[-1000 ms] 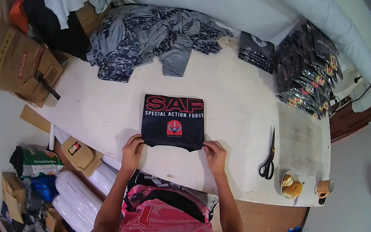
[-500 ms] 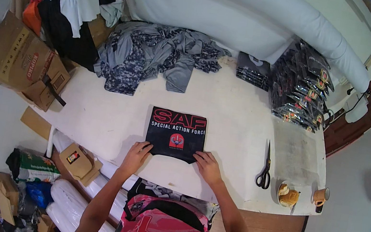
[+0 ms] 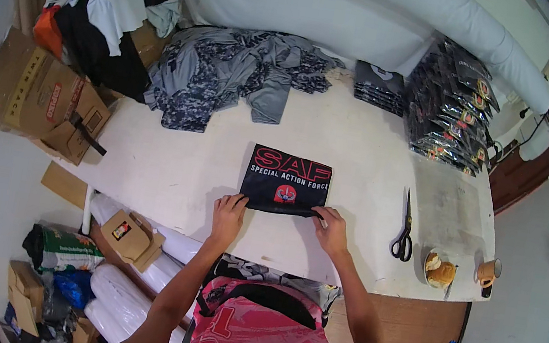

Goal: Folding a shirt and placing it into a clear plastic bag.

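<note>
A folded black shirt (image 3: 286, 180) lies flat on the white table in front of me, with red and white lettering and a small red emblem facing up. My left hand (image 3: 228, 217) pinches its near left corner between thumb and fingers. At the near right corner, my right hand (image 3: 331, 229) grips the cloth the same way. Between the two hands the near edge looks turned over in a narrow strip; whether it goes under or over is hard to make out.
Black-handled scissors (image 3: 405, 228) lie to the right, near a bowl of bread (image 3: 440, 270) and a mug (image 3: 488, 271). Packaged black garments (image 3: 451, 110) are stacked far right. Grey camouflage clothing (image 3: 232, 75) is heaped at the back; a cardboard box (image 3: 42, 95) stands left.
The shirt's near edge has been turned in, and the small line beneath the emblem no longer shows. Both hands keep hold of the corners. The whole view has shifted slightly.
</note>
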`<state>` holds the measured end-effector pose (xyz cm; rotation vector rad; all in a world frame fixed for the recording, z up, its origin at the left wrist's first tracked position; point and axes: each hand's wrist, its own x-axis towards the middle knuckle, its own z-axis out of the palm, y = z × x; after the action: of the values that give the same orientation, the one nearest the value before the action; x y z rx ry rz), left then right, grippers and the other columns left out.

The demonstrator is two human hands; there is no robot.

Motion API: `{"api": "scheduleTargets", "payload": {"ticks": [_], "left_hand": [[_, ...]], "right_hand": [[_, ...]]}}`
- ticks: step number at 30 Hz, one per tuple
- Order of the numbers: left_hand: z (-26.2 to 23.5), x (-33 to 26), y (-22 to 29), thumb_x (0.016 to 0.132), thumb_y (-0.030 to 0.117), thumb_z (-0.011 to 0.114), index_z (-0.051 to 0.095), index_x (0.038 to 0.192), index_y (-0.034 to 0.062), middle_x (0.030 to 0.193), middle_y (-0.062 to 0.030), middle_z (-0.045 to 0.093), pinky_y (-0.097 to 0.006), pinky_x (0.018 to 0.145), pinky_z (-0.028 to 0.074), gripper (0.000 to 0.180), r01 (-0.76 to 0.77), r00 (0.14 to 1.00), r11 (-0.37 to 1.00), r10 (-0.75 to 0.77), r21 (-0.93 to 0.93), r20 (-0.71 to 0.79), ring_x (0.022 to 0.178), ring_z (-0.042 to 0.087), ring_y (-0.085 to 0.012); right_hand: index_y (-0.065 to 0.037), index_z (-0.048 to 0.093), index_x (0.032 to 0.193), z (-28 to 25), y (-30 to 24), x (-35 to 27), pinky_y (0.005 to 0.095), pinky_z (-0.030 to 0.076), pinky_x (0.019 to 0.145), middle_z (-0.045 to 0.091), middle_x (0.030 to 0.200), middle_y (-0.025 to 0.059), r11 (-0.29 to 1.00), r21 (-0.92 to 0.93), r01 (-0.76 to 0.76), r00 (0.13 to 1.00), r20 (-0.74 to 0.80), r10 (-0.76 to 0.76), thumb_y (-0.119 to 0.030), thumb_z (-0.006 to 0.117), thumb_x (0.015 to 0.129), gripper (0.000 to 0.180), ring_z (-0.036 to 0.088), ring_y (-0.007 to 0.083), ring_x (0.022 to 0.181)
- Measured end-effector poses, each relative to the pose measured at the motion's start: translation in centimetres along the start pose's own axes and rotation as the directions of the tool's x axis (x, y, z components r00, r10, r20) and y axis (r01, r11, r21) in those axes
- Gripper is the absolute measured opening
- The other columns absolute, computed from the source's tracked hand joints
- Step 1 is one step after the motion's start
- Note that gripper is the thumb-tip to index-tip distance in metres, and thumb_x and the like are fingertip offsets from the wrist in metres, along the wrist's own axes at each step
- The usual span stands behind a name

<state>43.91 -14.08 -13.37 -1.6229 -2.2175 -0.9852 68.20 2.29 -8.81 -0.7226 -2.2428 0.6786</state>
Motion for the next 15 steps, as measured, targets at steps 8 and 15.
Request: {"api": "scheduleTargets", "payload": {"ticks": [8,15], "left_hand": [[-7.1,7.2,3.9,0.083,0.009,0.068,0.066,0.099,0.0056,0.106,-0.0071,0.064,-0.050,0.099,0.036,0.017,-0.217,0.972,0.976,0.219,-0.033,0.087,0.106,0.055,-0.0257],[-10.6,13.9,4.6,0.089,0.004,0.067,0.066,0.102,-0.0040,0.086,-0.0083,0.067,-0.027,0.074,0.050,0.015,0.252,0.851,0.840,0.044,-0.481,0.523,0.081,0.063,-0.0161]], "right_hand": [[-0.001,0.070,0.100,-7.5,-3.6,2.6,0.0402,0.052,0.076,0.069,0.090,0.0173,0.995,0.067,-0.067,0.993,-0.088,0.073,-0.006,0.073,0.080,0.021,0.065,0.0355,0.086],[0.001,0.070,0.097,-12.5,-4.1,5.7,0.0309,0.049,0.071,0.069,0.082,0.0107,0.940,0.225,-0.257,0.966,0.079,0.245,-0.011,0.075,0.081,0.020,0.064,0.0178,0.075]]}}
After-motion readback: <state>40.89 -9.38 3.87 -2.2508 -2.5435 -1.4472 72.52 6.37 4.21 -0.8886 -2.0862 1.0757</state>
